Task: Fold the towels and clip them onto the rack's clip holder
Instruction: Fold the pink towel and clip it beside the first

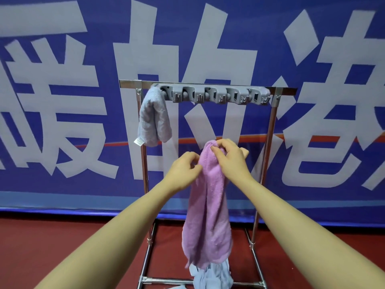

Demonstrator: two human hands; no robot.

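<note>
A pink towel [208, 215] hangs folded lengthwise in front of the metal rack [268, 130]. My right hand [231, 157] grips its bunched top end. My left hand [183, 170] pinches the towel's left edge just below. Along the rack's top bar runs the grey clip holder [214, 95] with several slots. A grey towel [153, 119] hangs folded from the leftmost clip. The other clips hold nothing.
A light blue cloth [212, 276] lies heaped on the red floor [62, 243] at the rack's base, under the pink towel. A blue banner [62, 101] with large white characters fills the background behind the rack.
</note>
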